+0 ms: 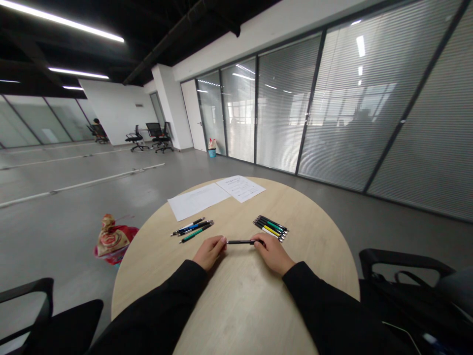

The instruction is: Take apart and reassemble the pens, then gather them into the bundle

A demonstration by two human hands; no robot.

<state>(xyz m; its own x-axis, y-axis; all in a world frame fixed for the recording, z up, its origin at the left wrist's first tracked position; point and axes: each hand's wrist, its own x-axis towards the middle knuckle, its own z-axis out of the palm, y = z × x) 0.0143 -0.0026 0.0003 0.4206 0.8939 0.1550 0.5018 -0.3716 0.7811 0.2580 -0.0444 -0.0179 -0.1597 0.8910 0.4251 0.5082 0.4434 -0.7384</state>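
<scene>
A black pen [239,242] lies crosswise between my two hands, low over the round table [236,296]. Its left end is pinched in the fingers of my left hand [210,252]. My right hand [272,252] grips the other end, with its fingers curled around it. Beyond my left hand rests a loose group of pens [194,228], with blue, black and green barrels. A tidier row of pens [271,228], black, green, yellow and white, lies just past my right hand, which covers part of it.
Two paper sheets, one mostly blank [199,201] and one printed [241,188], lie at the table's far side. A bin with a red bag [114,240] stands left on the floor. Black chairs flank the table, left [55,315] and right [402,261].
</scene>
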